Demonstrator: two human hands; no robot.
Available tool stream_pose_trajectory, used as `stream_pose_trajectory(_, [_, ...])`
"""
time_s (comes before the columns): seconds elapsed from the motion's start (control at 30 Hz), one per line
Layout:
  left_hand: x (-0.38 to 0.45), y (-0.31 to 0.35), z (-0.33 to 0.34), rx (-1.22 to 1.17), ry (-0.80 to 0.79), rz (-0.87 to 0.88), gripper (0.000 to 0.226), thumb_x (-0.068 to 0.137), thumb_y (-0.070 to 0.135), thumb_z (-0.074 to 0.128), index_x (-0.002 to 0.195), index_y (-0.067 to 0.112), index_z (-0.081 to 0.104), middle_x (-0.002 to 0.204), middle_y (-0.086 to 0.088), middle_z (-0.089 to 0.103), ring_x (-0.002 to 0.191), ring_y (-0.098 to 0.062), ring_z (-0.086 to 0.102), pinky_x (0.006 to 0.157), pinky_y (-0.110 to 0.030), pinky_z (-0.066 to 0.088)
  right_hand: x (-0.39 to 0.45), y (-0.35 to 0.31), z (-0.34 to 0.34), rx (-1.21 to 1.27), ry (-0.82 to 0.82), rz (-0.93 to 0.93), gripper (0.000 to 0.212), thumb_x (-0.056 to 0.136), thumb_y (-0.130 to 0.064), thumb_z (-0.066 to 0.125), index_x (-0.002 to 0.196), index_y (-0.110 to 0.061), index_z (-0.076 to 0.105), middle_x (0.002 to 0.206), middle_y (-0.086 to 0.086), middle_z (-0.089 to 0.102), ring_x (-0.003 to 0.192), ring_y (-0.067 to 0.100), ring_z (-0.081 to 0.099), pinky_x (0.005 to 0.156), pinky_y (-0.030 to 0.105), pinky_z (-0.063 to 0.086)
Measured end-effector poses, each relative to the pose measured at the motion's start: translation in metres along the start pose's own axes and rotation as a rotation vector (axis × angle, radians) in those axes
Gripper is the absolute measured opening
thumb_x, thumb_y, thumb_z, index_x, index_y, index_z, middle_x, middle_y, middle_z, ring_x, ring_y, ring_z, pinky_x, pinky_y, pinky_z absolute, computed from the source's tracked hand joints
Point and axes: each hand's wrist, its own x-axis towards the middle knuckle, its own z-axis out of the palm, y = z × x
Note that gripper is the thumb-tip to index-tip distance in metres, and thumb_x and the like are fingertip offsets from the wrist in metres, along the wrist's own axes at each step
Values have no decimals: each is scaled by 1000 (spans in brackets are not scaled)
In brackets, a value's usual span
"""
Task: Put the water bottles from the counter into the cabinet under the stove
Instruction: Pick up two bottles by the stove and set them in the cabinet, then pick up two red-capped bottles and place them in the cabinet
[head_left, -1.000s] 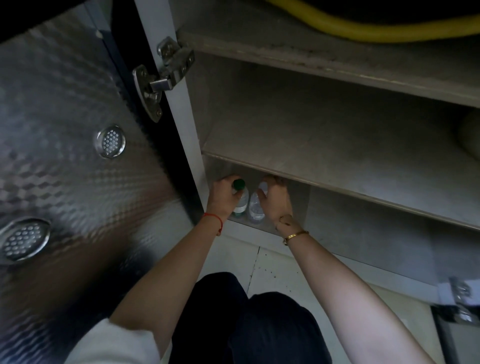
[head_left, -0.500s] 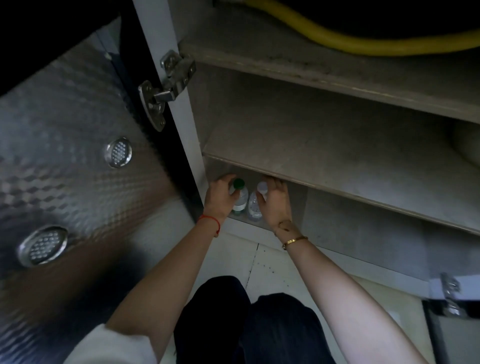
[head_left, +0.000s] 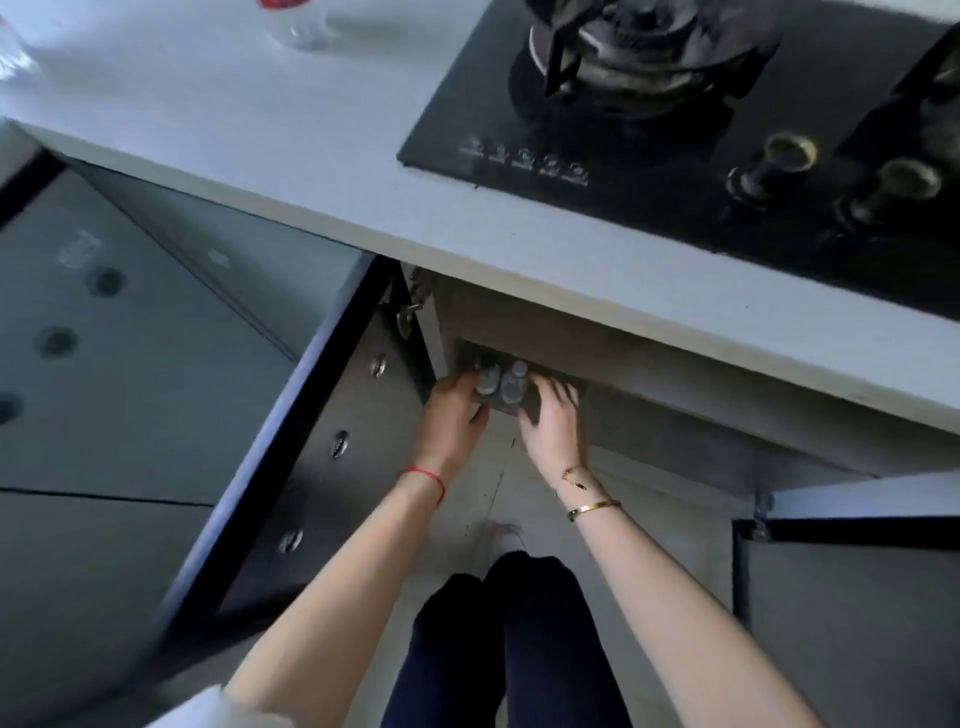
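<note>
Two small clear water bottles stand side by side at the left end of the cabinet's bottom shelf, under the stove. One has a green cap, the other a white cap. My left hand curls around the left side of the green-capped bottle, thumb under it. My right hand sits just right of the white-capped bottle, fingers spread, holding nothing. On the white counter at the top left stand two more clear bottles, one with a red label and one at the edge.
The black gas stove with its knobs lies in the counter above the cabinet. The left cabinet door hangs wide open beside my left arm; the right door is open too. My dark-trousered legs stand on the tiled floor below.
The view has risen from inside the cabinet to above the counter. My right hand has come off the white-capped bottle and spread its fingers; both bottles stay on the bottom shelf.
</note>
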Motion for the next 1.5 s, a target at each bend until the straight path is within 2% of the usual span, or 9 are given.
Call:
stream_pose_trajectory(0.17, [-83,80,-101,85,74,90,47,86,14,60,133,12,55,133,-6,59,122,-26,53,94,-36,49,-58,-65,-110,20,-19,-11,48,90,-25,64,134,-9,52,133,7,57,129,27,43,110,43,38])
stream_pose_trajectory(0.27, [-131,114,-154,133,120,133,44,89,19,62,133,14,56,134,-5,59,124,-24,53,101,-35,46,-96,-99,-170,-10,-22,-24,50,92,-29,62,137,-11,50,136,5,55,132,24,40,111,37,34])
stream_pose_trajectory(0.4, [-189,149,-217,156,177,178,47,85,14,66,131,11,58,131,-8,62,123,-28,55,104,-43,46,-143,-140,-234,-29,0,-69,50,91,-30,63,136,-12,50,135,5,56,132,24,41,110,33,32])
stream_pose_trajectory(0.53, [-238,165,-260,199,260,207,45,85,13,65,129,11,59,128,-8,64,120,-30,58,101,-47,48,-181,-170,-277,-27,10,-133,50,91,-31,63,136,-14,50,134,3,55,132,20,41,107,24,26])
stream_pose_trajectory(0.67, [-278,165,-276,235,324,172,44,88,20,64,131,15,57,132,-3,62,122,-25,55,101,-44,47,-205,-186,-306,-28,37,-249,51,90,-29,65,136,-13,50,132,5,56,129,21,43,106,24,27])
stream_pose_trajectory(0.87, [-335,173,-285,186,458,64,42,87,20,66,128,15,59,128,-2,63,119,-23,57,99,-42,48,-220,-192,-338,-24,3,-383,54,89,-29,65,138,-13,48,134,3,55,131,19,41,108,29,36])
stream_pose_trajectory(1.1, [-406,179,-293,180,648,-102,43,84,16,70,126,14,61,124,-3,65,116,-23,58,101,-40,47,-232,-207,-353,19,-84,-534,55,89,-27,65,138,-13,48,134,1,55,130,14,39,106,22,33])
stream_pose_trajectory(1.27, [-459,168,-297,177,773,-272,43,87,20,68,128,15,59,125,-2,64,119,-20,56,103,-36,45,-243,-231,-339,57,-163,-684,53,88,-27,66,136,-13,50,132,1,57,129,15,41,108,32,42])
stream_pose_trajectory(1.5, [-517,144,-307,165,899,-452,43,88,20,68,129,15,58,123,-3,63,118,-19,56,102,-41,48,-260,-284,-297,106,-314,-862,54,87,-27,68,136,-11,50,128,4,59,125,19,45,108,38,41])
